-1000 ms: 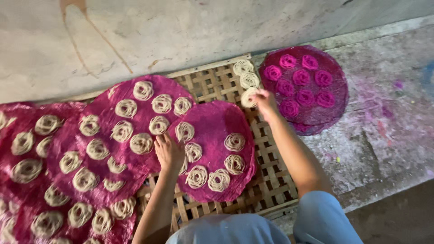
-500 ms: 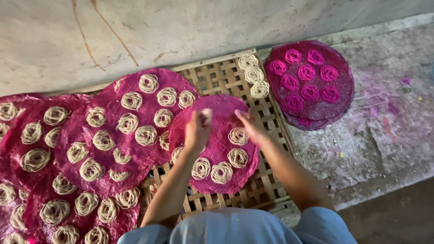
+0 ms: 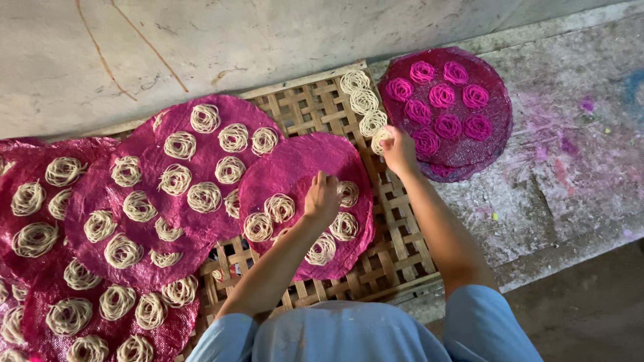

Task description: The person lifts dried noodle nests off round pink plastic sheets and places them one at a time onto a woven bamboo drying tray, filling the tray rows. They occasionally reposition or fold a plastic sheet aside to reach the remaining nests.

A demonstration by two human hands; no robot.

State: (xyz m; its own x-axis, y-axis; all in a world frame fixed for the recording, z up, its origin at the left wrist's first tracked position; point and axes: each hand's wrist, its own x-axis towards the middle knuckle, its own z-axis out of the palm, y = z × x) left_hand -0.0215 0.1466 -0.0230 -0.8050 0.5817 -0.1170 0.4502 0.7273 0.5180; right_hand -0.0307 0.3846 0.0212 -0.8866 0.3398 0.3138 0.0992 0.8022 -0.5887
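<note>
The person kneels before a woven bamboo lattice mat [image 3: 315, 114] lying on a rough grey concrete floor [image 3: 570, 174] stained with pink powder, just below a pale plastered wall [image 3: 268, 33]. Round magenta mesh discs [image 3: 201, 174] overlap across the mat, each bearing pale coiled noodle nests [image 3: 204, 196]. The left hand [image 3: 322, 198] rests on the nearest magenta disc [image 3: 295, 167], fingers curled together on a nest beneath. The right hand [image 3: 399, 151] pinches one pale noodle nest [image 3: 380, 138] at the mat's right edge, beside a stack of discs carrying pink-dyed nests [image 3: 446, 125], which sits on the floor.
</note>
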